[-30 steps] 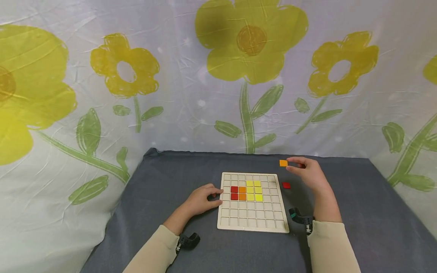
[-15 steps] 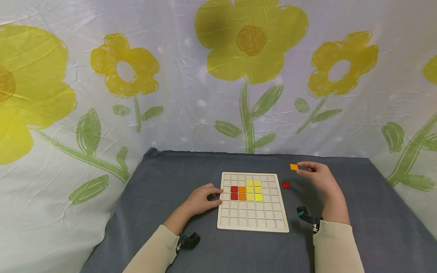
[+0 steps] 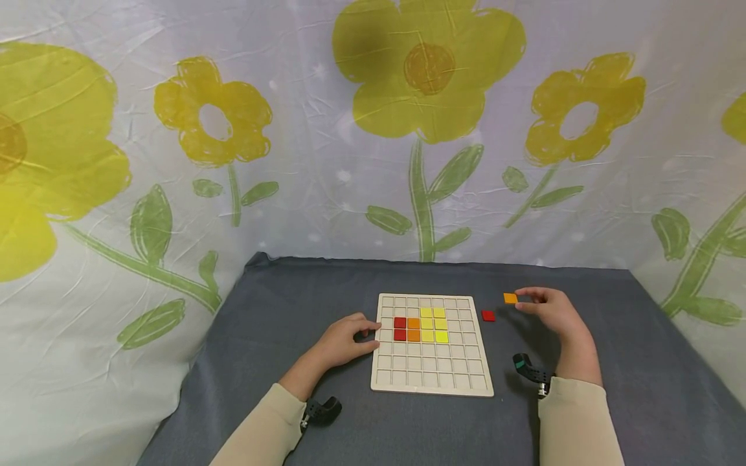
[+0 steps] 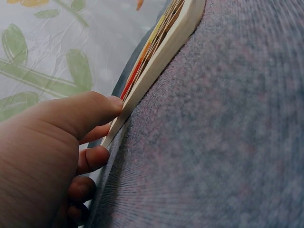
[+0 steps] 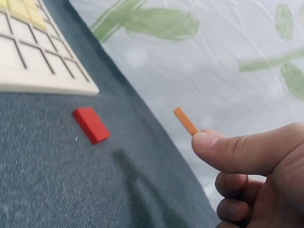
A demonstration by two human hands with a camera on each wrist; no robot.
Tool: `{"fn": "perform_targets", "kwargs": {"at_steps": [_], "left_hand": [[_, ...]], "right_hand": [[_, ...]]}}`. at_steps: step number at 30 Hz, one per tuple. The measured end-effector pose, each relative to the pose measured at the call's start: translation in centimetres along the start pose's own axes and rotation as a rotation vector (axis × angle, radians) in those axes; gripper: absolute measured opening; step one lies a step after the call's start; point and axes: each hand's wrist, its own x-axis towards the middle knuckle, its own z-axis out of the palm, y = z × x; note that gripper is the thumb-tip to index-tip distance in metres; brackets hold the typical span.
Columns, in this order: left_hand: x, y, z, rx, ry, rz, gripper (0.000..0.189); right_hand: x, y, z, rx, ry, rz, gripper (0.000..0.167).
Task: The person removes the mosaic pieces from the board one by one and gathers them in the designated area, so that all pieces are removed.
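A square wooden grid board [image 3: 431, 372] lies on the dark cloth, with red, orange and yellow square tiles [image 3: 434, 325] set in its cells. My left hand [image 3: 344, 340] holds the board's left edge, thumb and index fingertip on the rim; in the left wrist view the other fingers [image 4: 81, 189] curl beside it. To the right of the board, my right hand [image 3: 550, 310] pinches an orange tile [image 3: 510, 298] by one edge, raised above the cloth. A red tile [image 3: 488, 316] lies loose between that hand and the board.
The dark cloth [image 3: 326, 285] covers the table. Behind and at both sides hangs a pale curtain [image 3: 315, 194] printed with yellow flowers. Black wrist mounts [image 3: 323, 411] are strapped at both sleeves.
My right hand has moved to the right and toward me, lower over the cloth, with the orange tile still pinched. The left hand, the board and the loose red tile have stayed put.
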Motion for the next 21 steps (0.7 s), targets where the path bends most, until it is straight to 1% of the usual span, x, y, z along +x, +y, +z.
{"fn": "perform_targets", "kwargs": {"at_steps": [4, 10, 15, 21], "left_hand": [[0.0, 0.0, 0.0, 0.006, -0.002, 0.003, 0.038], [0.0, -0.1, 0.0, 0.007, -0.002, 0.01, 0.038], [0.0, 0.0, 0.0, 0.007, -0.001, 0.003, 0.038], [0.1, 0.1, -0.1, -0.016, 0.007, 0.005, 0.037]], "right_hand": [[0.2, 0.8, 0.1, -0.054, -0.009, 0.014, 0.045], [0.7, 1.5, 0.5, -0.107, -0.054, 0.037, 0.043], [0.8, 1.6, 0.8, -0.139, -0.073, 0.044, 0.042], [0.9, 1.3, 1.2, -0.165, -0.077, 0.092, 0.039]]}}
